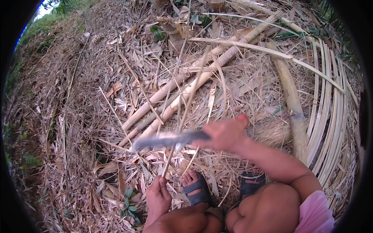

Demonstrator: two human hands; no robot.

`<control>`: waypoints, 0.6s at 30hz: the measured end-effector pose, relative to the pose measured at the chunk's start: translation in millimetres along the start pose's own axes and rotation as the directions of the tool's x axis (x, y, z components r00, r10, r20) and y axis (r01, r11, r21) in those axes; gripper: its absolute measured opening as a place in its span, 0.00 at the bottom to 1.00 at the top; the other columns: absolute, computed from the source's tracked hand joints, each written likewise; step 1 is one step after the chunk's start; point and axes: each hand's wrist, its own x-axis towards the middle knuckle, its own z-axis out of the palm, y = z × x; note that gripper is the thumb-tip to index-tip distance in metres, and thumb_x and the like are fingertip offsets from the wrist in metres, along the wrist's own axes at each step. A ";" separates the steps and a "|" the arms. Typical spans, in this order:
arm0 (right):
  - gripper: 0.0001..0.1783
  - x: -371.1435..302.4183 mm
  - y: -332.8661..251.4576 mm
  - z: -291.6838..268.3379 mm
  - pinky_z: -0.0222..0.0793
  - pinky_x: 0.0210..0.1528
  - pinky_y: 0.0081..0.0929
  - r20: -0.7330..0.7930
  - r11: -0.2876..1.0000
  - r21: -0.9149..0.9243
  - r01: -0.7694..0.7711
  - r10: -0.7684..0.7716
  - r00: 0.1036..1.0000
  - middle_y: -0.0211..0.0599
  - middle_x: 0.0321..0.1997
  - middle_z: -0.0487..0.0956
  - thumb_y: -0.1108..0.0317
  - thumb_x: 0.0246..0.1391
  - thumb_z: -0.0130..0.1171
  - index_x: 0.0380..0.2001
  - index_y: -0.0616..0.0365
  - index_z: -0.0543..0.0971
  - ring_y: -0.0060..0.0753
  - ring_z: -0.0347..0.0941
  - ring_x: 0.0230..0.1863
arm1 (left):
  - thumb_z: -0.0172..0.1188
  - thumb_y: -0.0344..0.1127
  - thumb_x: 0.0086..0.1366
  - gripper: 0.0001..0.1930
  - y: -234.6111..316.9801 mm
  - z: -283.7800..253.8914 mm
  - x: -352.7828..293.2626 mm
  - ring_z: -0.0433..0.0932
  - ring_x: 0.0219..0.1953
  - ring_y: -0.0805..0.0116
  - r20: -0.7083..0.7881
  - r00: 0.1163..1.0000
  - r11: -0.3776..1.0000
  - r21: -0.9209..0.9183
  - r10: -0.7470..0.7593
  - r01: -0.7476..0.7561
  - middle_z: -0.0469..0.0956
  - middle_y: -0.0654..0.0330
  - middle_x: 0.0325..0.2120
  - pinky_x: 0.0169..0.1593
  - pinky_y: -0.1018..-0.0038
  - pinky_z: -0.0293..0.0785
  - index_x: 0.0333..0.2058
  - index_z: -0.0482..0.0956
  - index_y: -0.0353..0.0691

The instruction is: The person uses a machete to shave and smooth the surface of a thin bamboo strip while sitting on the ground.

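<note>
Low in the view, my left hand is closed around the near end of a long, thin bamboo strip. The strip slants up and away from me over the litter. My right hand grips a machete by its dark handle. Its blade points left, crosses the strip a short way beyond my left hand, and is smeared by motion. I cannot tell whether the blade touches the strip. Beneath and beyond it, bamboo poles lie slantwise on the ground.
Split bamboo strips lie in a curved bundle at the right. Beside them rests a thick pole. A cut stump stands at the far side. Dry leaves and shavings cover the ground. My sandalled feet are close to the work.
</note>
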 end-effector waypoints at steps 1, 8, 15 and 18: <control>0.39 9.6 12.7 -7.6 0.72 0.23 0.47 0.044 0.993 -0.008 -0.120 0.120 0.992 0.37 0.20 0.79 0.25 0.54 0.42 0.26 0.51 0.79 0.41 0.80 0.23 | 0.46 0.32 0.73 0.12 -2.4 -1.8 -3.4 0.72 0.18 0.44 -0.003 0.999 0.999 0.001 -0.045 0.045 0.71 0.47 0.15 0.24 0.58 0.64 0.29 0.71 0.35; 0.32 4.1 2.1 -12.1 0.73 0.28 0.47 0.105 0.991 -0.047 -0.127 0.132 0.986 0.39 0.23 0.80 0.30 0.58 0.44 0.27 0.47 0.79 0.43 0.80 0.26 | 0.46 0.32 0.72 0.11 -7.6 -0.1 -1.5 0.74 0.20 0.43 0.010 1.000 1.000 0.006 0.017 -0.017 0.73 0.47 0.16 0.25 0.57 0.66 0.31 0.72 0.35; 0.34 38.9 88.5 -50.9 0.72 0.26 0.45 -0.067 0.913 -0.076 -0.401 0.397 0.916 0.43 0.19 0.77 0.30 0.59 0.43 0.27 0.51 0.80 0.47 0.78 0.23 | 0.45 0.36 0.73 0.13 -17.7 -3.9 -11.1 0.70 0.17 0.41 -0.040 0.999 0.998 0.054 0.013 -0.011 0.69 0.47 0.13 0.23 0.56 0.62 0.30 0.71 0.35; 0.35 23.7 52.5 -34.3 0.73 0.27 0.44 0.059 0.924 -0.054 -0.378 0.381 0.923 0.43 0.19 0.78 0.30 0.59 0.43 0.30 0.51 0.80 0.46 0.78 0.23 | 0.46 0.36 0.73 0.14 -15.3 -1.9 -4.4 0.70 0.17 0.42 -0.024 1.000 0.998 -0.058 0.018 -0.020 0.69 0.47 0.13 0.23 0.56 0.63 0.29 0.71 0.35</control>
